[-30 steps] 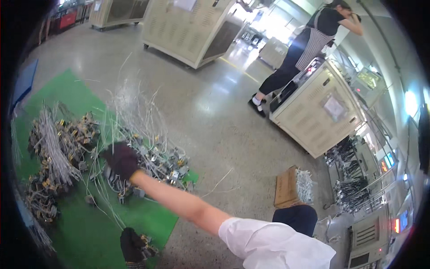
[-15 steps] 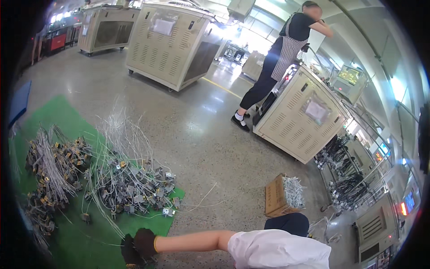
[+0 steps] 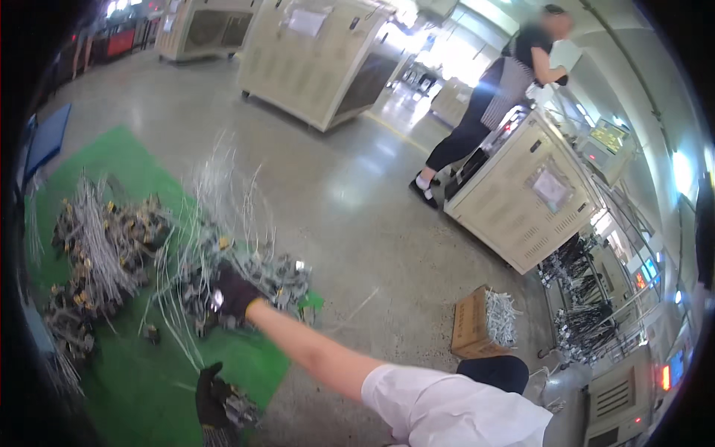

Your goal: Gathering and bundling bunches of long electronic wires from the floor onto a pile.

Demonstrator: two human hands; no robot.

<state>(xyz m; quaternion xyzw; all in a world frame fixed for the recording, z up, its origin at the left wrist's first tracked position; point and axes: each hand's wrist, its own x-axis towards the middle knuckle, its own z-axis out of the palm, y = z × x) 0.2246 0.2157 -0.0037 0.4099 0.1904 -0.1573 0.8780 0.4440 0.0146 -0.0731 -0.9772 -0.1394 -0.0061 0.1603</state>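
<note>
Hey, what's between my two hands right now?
In the head view, mostly green mat, with part of the connector pile nearer your right hand and pale wires stretching toward your left hand.

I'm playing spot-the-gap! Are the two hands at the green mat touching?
Apart. The head view shows the right hand at the pile and the left hand nearer the bottom edge, with mat showing between them.

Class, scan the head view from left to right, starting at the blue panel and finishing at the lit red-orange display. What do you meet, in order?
Blue panel → pale wire bundle → right hand → cardboard box → lit red-orange display.
</note>
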